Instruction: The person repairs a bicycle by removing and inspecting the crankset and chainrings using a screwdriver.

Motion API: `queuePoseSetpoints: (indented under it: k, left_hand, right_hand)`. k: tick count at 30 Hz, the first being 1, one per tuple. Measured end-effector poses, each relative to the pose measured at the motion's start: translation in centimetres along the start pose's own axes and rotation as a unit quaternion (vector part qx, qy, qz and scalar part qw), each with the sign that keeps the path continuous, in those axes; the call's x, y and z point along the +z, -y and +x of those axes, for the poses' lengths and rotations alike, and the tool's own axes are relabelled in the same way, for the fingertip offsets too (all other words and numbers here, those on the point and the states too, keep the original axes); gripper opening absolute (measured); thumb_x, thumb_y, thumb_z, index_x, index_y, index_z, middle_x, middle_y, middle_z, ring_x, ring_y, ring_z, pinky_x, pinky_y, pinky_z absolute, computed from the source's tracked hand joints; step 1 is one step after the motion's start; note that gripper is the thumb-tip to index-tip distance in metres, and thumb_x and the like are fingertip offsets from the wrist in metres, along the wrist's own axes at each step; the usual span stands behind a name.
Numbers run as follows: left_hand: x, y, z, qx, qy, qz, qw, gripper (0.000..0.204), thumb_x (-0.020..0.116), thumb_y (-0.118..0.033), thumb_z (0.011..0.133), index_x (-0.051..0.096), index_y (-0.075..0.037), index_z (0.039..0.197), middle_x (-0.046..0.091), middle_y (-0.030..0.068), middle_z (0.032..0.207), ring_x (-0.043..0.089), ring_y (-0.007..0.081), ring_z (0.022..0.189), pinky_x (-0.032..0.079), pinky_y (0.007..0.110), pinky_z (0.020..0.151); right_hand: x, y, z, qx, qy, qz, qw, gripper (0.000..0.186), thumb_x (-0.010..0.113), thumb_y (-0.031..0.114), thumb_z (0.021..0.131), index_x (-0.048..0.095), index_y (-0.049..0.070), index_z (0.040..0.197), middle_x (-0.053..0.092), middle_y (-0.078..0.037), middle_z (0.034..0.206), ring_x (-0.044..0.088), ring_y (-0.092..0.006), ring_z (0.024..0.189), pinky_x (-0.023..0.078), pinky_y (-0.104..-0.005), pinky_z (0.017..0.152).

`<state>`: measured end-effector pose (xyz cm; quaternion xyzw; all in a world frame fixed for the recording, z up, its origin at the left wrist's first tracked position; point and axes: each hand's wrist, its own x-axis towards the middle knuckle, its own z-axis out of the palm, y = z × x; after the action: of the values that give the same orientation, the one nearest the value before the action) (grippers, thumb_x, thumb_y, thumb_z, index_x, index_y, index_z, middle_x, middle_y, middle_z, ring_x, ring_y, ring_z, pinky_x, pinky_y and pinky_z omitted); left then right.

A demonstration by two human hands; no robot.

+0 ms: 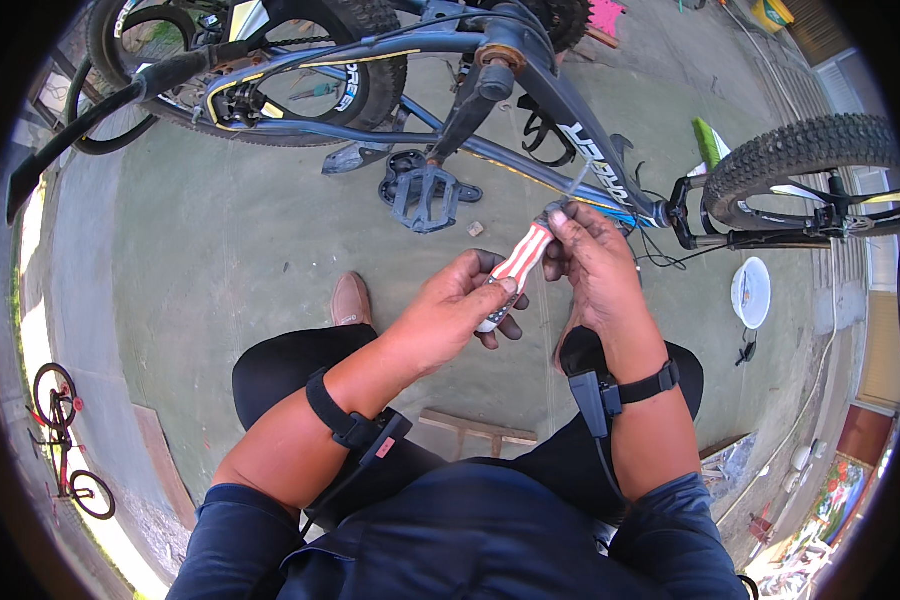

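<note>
My left hand [465,300] is closed around a small hand tool [518,262] with a red and white striped handle and a dark, starred lower end. My right hand [595,250] pinches the tool's upper end, where a small grey part shows between thumb and fingers; I cannot make out that part clearly. Just beyond my hands is a blue-grey bicycle frame [595,170] with yellow cables. Its crank arm ends in a large black pedal [432,200], above and left of the tool.
Bicycle wheels stand at upper left [360,75] and right [790,160]. A white bucket [750,290] is on the right, a red bicycle [65,450] at far left. A wooden piece [475,428] lies between my legs; a green and white object [710,140] is behind the frame.
</note>
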<state>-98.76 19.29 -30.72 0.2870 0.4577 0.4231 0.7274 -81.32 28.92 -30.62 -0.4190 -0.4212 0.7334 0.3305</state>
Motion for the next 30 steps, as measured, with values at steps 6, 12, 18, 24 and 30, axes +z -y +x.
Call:
queuePoseSetpoints:
  k: [6,12,18,24,30]
  left_hand:
    - [0.3,-0.1,0.1,-0.053,-0.012,-0.006,0.998,0.033,0.045,-0.026,0.099,0.047,-0.001,0.12,0.066,0.0136,0.095,0.067,0.0199,0.073,0.05,0.028,0.057]
    - [0.9,0.9,1.1,-0.055,-0.025,0.048,0.997,0.027,0.045,-0.024,0.098,0.05,-0.002,0.112,0.066,0.0131,0.088,0.066,0.0193,0.067,0.05,0.027,0.054]
    - [2.3,1.8,2.4,-0.07,0.0,0.135,0.988,0.022,0.051,-0.023,0.096,0.053,-0.002,0.103,0.066,0.0096,0.084,0.064,0.0162,0.066,0.047,0.026,0.054]
    - [3.0,4.0,4.6,-0.089,0.028,0.208,0.974,0.026,0.058,-0.025,0.094,0.056,0.0,0.1,0.064,0.0079,0.083,0.062,0.0139,0.065,0.046,0.026,0.053]
    - [4.9,6.7,7.0,-0.152,0.033,0.302,0.941,0.025,0.057,-0.025,0.093,0.056,-0.001,0.1,0.065,0.0088,0.081,0.064,0.0168,0.065,0.048,0.028,0.054]
  right_hand:
    - [-0.1,0.1,-0.3,0.031,0.011,-0.067,0.997,0.026,0.06,0.029,0.095,0.061,0.004,0.102,0.061,-0.001,0.079,0.055,-0.0083,0.061,0.046,-0.0228,0.057]
    - [-2.8,-0.8,-0.3,-0.069,-0.016,-0.335,0.94,0.032,0.064,0.03,0.089,0.067,-0.002,0.093,0.065,-0.01,0.07,0.06,-0.0133,0.062,0.048,-0.0305,0.057]
    - [-7.4,4.9,-5.4,-0.128,-0.062,-0.149,0.978,0.026,0.062,0.021,0.093,0.063,-0.002,0.104,0.062,-0.003,0.083,0.058,-0.0116,0.069,0.048,-0.0237,0.06]
    - [-17.2,10.3,-17.3,-0.197,-0.258,-0.118,0.939,0.023,0.06,0.022,0.093,0.062,0.001,0.102,0.063,-0.004,0.081,0.062,-0.0111,0.067,0.045,-0.023,0.06]
    - [-32.1,1.3,-26.1,-0.044,-0.441,-0.069,0.894,0.024,0.061,0.025,0.093,0.06,0.005,0.108,0.062,-0.003,0.083,0.062,-0.0138,0.069,0.048,-0.027,0.064]
